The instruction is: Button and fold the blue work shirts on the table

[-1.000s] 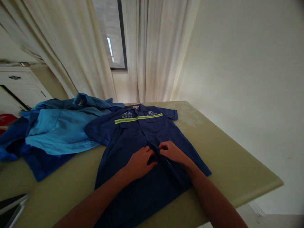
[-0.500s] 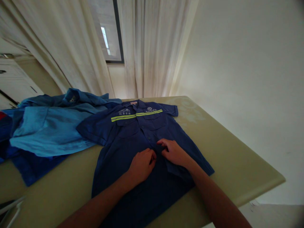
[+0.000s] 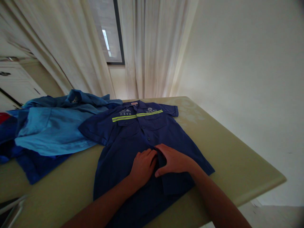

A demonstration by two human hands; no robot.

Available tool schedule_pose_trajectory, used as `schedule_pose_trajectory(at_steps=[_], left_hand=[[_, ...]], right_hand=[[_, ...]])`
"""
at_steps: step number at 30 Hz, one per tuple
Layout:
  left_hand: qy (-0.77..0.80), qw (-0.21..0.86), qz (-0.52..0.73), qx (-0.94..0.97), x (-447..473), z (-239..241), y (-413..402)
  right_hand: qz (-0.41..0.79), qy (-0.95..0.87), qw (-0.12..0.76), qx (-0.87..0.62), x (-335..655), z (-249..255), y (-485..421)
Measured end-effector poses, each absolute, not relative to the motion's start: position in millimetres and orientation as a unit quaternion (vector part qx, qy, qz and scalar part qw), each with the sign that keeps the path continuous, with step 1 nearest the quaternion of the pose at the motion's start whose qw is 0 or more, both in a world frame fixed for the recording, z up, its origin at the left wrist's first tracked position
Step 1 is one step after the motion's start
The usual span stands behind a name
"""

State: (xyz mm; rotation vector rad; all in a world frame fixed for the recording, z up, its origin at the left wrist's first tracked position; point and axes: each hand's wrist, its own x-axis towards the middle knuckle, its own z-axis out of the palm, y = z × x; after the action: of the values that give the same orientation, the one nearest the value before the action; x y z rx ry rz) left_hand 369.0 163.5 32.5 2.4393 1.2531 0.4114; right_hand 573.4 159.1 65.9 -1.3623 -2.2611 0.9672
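Observation:
A dark blue short-sleeved work shirt (image 3: 133,133) with a yellow-green reflective stripe lies face up on the pale green table (image 3: 220,152), collar away from me. Both hands meet on its button strip below the chest pockets. My left hand (image 3: 142,164) has its fingers curled closed against the strip's edge. My right hand (image 3: 174,160) grips the right front panel, its fingers tucked at the strip and its thumb pressed on the cloth. What lies between the fingertips is hidden.
A heap of lighter blue garments (image 3: 52,126) covers the table's left part and touches the shirt's sleeve. White curtains (image 3: 147,47) and a window stand behind the table, a white wall on the right. The table's right edge (image 3: 261,190) is near.
Both hands have slid a little toward me along the button strip. My right hand's thumb now lies flat on the cloth. The view has shifted slightly.

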Motion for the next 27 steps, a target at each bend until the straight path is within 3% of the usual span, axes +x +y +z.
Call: schedule_pose_trajectory(at_steps=[9, 16, 27], left_hand=[[0.421, 0.202, 0.173, 0.867, 367, 29, 163], [0.376, 0.192, 0.166, 0.891, 367, 28, 163], [0.415, 0.217, 0.195, 0.862, 369, 23, 166]], right_hand=[[0.239, -0.78, 0.169, -0.554, 577, 58, 168], [0.281, -0.746, 0.225, -0.561, 581, 66, 169], [0.288, -0.752, 0.176, -0.567, 595, 71, 172]])
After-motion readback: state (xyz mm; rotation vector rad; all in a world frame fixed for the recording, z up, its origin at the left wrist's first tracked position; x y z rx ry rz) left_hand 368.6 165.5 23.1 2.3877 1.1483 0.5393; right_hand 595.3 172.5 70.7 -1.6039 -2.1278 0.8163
